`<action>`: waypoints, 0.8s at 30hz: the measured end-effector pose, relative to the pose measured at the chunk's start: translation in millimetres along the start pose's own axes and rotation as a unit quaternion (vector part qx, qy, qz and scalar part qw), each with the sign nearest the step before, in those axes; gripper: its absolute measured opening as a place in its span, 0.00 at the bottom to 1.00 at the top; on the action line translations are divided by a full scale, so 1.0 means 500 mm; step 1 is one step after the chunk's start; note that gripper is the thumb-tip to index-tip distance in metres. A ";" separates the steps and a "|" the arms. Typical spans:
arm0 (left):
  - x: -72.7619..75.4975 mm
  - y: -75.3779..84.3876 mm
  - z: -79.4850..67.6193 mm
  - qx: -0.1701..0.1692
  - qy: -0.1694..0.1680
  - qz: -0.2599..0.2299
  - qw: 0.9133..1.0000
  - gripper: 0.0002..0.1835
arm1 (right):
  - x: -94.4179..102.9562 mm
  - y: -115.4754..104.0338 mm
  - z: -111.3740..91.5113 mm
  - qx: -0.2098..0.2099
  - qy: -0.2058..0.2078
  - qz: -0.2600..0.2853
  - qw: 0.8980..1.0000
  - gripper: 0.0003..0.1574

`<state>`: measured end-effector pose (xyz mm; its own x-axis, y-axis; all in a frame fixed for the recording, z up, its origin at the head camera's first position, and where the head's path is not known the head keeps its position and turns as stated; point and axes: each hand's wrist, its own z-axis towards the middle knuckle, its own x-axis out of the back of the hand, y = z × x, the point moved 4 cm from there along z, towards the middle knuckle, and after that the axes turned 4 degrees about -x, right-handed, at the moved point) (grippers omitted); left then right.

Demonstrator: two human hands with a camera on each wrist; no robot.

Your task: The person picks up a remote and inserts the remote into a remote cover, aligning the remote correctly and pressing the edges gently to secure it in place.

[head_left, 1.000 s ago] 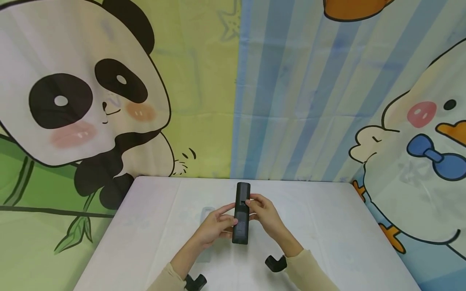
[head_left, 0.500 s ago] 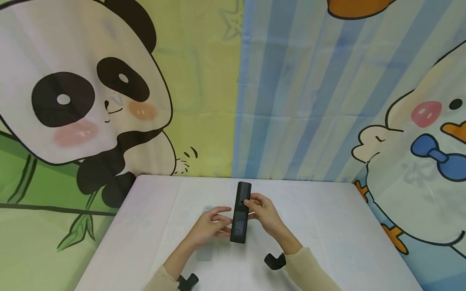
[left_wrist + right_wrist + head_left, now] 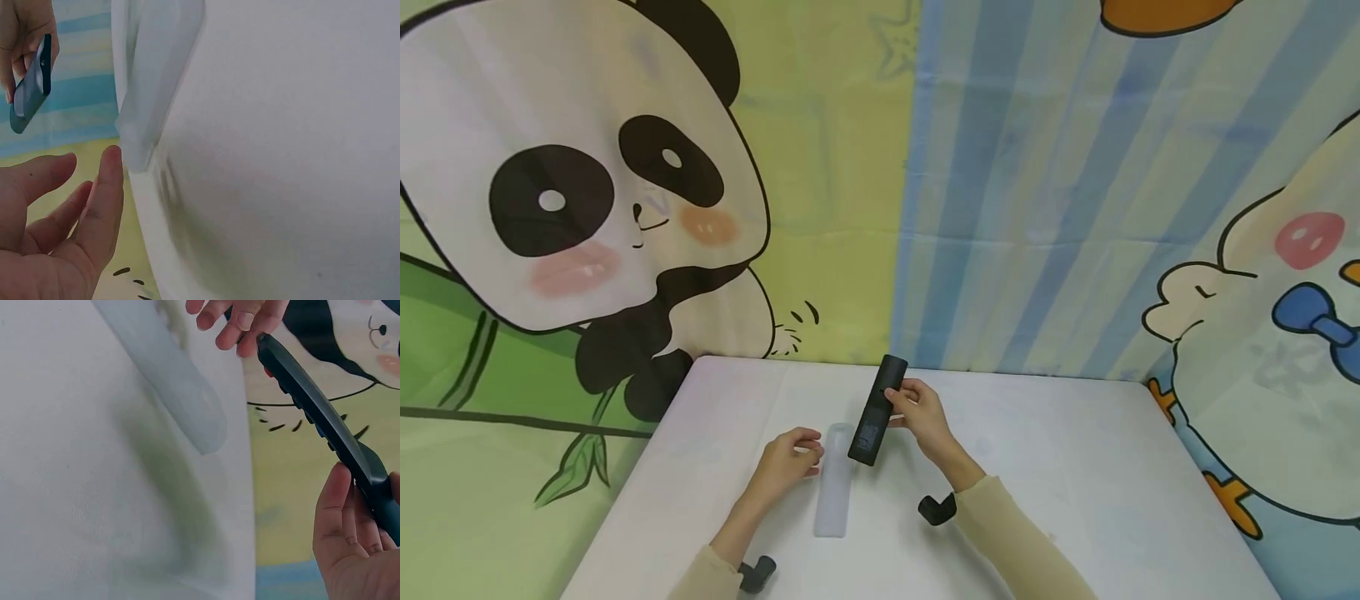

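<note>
A black remote control (image 3: 877, 410) is pinched in my right hand (image 3: 925, 421), its back with a label facing up in the head view. Small buttons line its underside in the right wrist view, where the remote (image 3: 325, 419) slants across. My left hand (image 3: 782, 467) holds nothing; its fingers are loosely bent, close to a translucent whitish sleeve-like cover (image 3: 832, 483) lying on the table. In the left wrist view the cover (image 3: 159, 75) lies just beyond my fingertips (image 3: 111, 156), apart from them.
The white table (image 3: 1045, 467) reaches back to a cartoon-printed curtain (image 3: 820, 167) with a panda on the left and a white bird on the right. A black wrist mount (image 3: 937, 509) sits at my right wrist, another (image 3: 758, 575) at my left.
My left hand has let go of the remote and moved left, beside the cover. My right hand has shifted slightly left with the remote, which tilts more and uncovers the view of the cover.
</note>
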<state>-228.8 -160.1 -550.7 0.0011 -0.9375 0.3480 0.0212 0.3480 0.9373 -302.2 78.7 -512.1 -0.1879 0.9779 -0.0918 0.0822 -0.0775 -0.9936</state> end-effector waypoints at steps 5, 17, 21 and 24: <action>-0.011 -0.019 0.023 0.011 -0.014 0.030 0.999 0.17 | -0.018 0.026 0.039 -0.011 0.025 0.002 1.000 0.23; -0.024 -0.027 0.049 0.017 -0.043 0.036 0.998 0.14 | -0.043 0.081 0.083 -0.030 0.091 -0.026 0.995 0.22; -0.025 -0.028 0.053 0.019 -0.046 0.039 0.998 0.13 | -0.046 0.093 0.086 -0.035 0.100 -0.028 0.994 0.22; -0.026 -0.030 0.055 0.018 -0.047 0.042 0.998 0.12 | -0.048 0.102 0.090 -0.038 0.098 -0.027 0.994 0.22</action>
<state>-256.8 -153.1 -568.7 -0.0918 -0.9012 0.4237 -0.0100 0.4263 0.9045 -337.6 42.7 -563.6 -0.0004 0.9999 -0.0163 0.1522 -0.0160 -0.9882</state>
